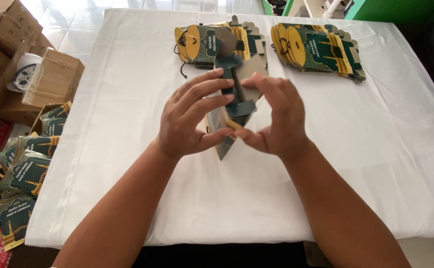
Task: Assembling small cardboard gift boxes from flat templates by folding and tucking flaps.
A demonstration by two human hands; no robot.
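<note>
My left hand [189, 119] and my right hand [274, 119] hold one dark green and yellow cardboard box blank [231, 69] between them, above a table covered in white cloth [127, 99]. The blank is partly folded, its grey inner side and green flaps showing between my fingers. Fingertips of both hands press on its flaps. Behind it lies a stack of flat blanks [202, 42] of the same kind, and a second stack [321, 49] lies to the right.
Left of the table, folded green boxes [26, 171] are piled on the floor. Brown cartons [8, 30] and a wrapped bundle [53, 77] stand at the upper left. The table's near edge is just below my forearms.
</note>
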